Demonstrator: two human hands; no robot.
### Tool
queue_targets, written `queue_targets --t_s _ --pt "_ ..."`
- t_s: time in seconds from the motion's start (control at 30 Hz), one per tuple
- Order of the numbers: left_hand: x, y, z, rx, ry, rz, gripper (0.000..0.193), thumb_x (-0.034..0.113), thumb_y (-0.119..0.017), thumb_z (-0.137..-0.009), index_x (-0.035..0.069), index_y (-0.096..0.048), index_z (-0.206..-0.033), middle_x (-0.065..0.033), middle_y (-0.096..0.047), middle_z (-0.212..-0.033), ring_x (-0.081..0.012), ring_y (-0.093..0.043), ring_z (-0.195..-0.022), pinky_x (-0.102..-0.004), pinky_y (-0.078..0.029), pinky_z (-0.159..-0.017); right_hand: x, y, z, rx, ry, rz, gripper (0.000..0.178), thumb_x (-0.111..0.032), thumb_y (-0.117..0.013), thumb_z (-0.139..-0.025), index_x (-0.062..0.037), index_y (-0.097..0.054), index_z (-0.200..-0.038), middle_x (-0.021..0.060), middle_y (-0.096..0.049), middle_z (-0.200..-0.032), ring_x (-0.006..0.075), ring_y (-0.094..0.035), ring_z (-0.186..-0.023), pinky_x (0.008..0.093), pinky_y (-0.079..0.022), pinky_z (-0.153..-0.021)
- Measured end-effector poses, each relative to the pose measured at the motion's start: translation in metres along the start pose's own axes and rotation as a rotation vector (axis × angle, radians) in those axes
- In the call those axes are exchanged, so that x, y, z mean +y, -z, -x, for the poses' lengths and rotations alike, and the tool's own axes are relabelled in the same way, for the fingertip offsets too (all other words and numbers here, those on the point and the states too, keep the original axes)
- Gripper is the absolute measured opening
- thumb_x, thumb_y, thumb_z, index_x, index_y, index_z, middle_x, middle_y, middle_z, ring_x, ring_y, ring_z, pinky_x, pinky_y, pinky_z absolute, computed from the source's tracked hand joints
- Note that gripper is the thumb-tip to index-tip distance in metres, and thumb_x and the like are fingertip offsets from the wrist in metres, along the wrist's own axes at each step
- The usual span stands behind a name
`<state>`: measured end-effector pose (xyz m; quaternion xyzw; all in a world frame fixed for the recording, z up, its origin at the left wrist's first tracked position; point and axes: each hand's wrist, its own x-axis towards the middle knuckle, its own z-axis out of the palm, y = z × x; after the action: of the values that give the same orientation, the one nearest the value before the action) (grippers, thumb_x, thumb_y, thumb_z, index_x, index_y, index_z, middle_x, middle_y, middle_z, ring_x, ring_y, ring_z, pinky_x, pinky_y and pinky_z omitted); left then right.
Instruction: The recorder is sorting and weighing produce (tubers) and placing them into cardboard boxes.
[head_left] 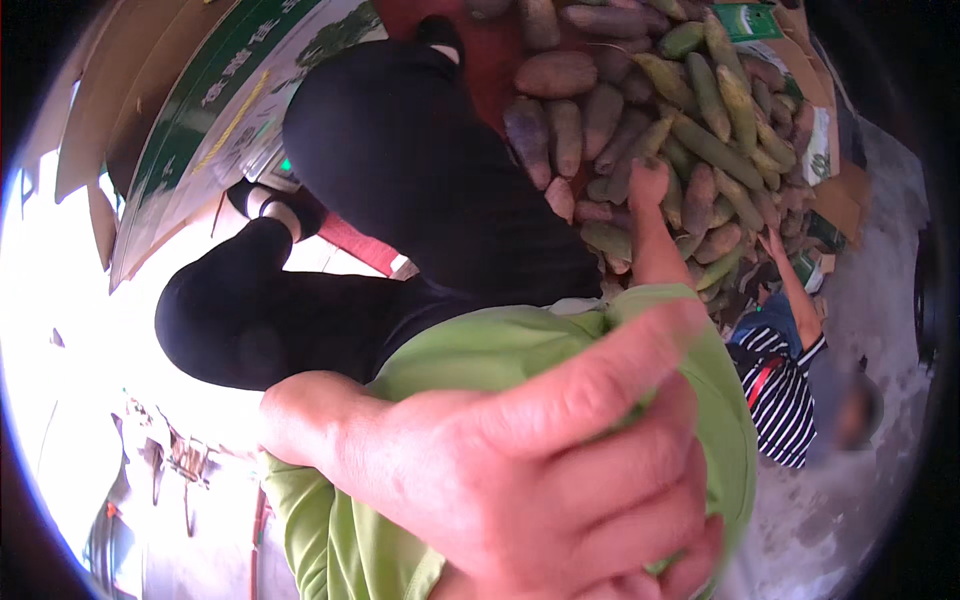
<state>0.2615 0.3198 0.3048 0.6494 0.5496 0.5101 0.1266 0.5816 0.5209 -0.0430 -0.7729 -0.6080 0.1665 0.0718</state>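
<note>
My left hand (560, 470) is raised close to the camera, large and slightly blurred. One digit stretches toward the upper right while the other fingers are loosely bent, with gaps between them. Nothing shows in its grasp. Beyond it, my right hand (648, 182) reaches into a heap of long radishes (715, 150), some green, others reddish-brown and dirty. Its fingers are closed round a green radish (652, 142), whose end sticks out above them. Another radish (556, 75), thick and reddish, lies near the heap's far left edge.
Opened cardboard (190, 150) stands at the left, next to my bent dark-clad legs (400, 180). More cardboard (845, 200) borders the heap at right. Over there, a person in a striped shirt (785, 410) has one hand (775, 245) at the heap. Grey floor (885, 210) stretches along the right.
</note>
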Motion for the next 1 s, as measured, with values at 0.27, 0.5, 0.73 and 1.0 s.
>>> queue_targets --t_s 0.27,0.5,0.73,1.0 --pt "-0.014 0.004 0.019 0.132 0.14 0.09 0.015 0.023 -0.062 -0.069 0.015 -0.053 -0.078 -0.0041 -0.054 -0.068 -0.0253 -0.061 -0.065 -0.0496 -0.051 -0.079 0.074 -0.054 -0.059 -0.178 -0.284 -0.375 0.086 -0.035 -0.082 -0.066 0.0085 -0.041 -0.128 0.024 -0.047 -0.129 0.036 -0.049 -0.117 0.0457 -0.047 -0.092" --pt "-0.018 0.017 0.022 0.299 0.24 0.141 0.015 0.026 -0.06 -0.07 0.013 -0.052 -0.073 -0.0043 -0.053 -0.067 -0.0247 -0.06 -0.064 -0.0466 -0.052 -0.078 0.044 -0.045 -0.057 -0.17 -0.479 -0.575 0.06 -0.017 -0.082 -0.069 0.0139 -0.052 -0.11 0.0193 -0.059 -0.112 0.0331 -0.058 -0.096 0.0415 -0.049 -0.078" --pt "-0.009 0.028 0.007 0.438 0.281 0.174 0.019 0.028 -0.059 -0.072 0.01 -0.052 -0.067 -0.0045 -0.053 -0.066 -0.0241 -0.058 -0.062 -0.0437 -0.053 -0.077 0.004 -0.037 -0.034 -0.337 -0.485 -0.538 0.066 -0.01 -0.081 -0.068 0.0112 -0.047 -0.12 0.0181 -0.054 -0.122 0.0305 -0.053 -0.11 0.0413 -0.043 -0.092" --pt "-0.016 0.024 -0.003 0.568 -0.154 0.021 0.02 0.022 -0.054 -0.075 0.006 -0.049 -0.064 -0.0043 -0.048 -0.062 -0.02 -0.055 -0.056 -0.0424 -0.054 -0.072 -0.12 0.005 -0.022 -0.536 0.004 -0.635 0.062 -0.013 -0.076 -0.074 0.005 -0.047 -0.125 0.0136 -0.053 -0.124 0.0255 -0.051 -0.113 0.0361 -0.041 -0.094"
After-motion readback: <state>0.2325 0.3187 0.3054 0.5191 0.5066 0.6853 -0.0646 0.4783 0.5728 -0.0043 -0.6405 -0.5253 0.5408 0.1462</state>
